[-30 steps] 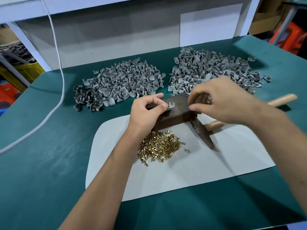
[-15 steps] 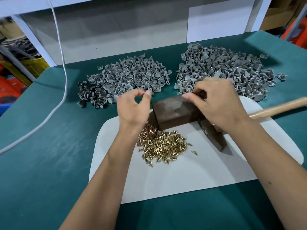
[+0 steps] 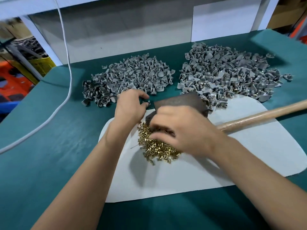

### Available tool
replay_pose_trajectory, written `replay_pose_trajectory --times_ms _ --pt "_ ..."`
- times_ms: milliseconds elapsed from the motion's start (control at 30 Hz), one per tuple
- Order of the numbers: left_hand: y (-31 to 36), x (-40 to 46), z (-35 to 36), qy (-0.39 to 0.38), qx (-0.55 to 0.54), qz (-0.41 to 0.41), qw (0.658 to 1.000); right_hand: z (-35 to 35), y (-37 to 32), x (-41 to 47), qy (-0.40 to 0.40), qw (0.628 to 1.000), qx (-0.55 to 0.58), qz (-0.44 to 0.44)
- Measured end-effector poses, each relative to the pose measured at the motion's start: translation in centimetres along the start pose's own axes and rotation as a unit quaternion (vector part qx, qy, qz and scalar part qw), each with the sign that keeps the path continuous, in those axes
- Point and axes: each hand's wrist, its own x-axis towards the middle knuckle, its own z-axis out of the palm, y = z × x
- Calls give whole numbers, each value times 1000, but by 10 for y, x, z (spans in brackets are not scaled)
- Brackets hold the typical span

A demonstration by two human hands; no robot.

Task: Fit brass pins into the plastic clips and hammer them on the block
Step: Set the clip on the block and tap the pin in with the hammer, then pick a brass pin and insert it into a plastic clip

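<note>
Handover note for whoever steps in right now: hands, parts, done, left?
Left hand: pinching a small clip beside the left clip pile.
Right hand: fingers down in the brass pins; grip on a pin not visible.
Block is bare, hammer lies on the white mat.
Done: right clip pile shows brass in many clips.
Left: pin this clip, hammer it, repeat.

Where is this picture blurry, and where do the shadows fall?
Head view: the right hand smears slightly at its fingers over the brass pins; upper-left corner streaks with motion blur; soft arm shadows fall on the white mat; wide-angle lens bends the table edges.
</note>
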Motion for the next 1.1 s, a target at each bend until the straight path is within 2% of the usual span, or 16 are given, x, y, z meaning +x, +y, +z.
replay_pose_trajectory --times_ms 67,200,300,467,667,867,1100 --pt "-2 5 -3 -23 23 28 999 16 -15 6 -66 994 -62 -58" --pt "-9 7 -2 -2 1 42 999 30 -23 10 -90 991 -84 -56" --pt "-12 6 3 55 -86 22 995 32 -21 11 -82 991 -95 -52" --pt "-2 10 3 144 -208 -4 967 31 -23 12 -99 991 -83 -33" --pt "21 11 -1 166 -350 21 922 28 -20 12 -116 993 -28 -15" --pt "27 -5 9 181 -418 65 888 21 -15 13 -83 995 26 -41" --pt "22 -13 11 187 -447 70 872 17 -8 10 -47 996 76 -21"
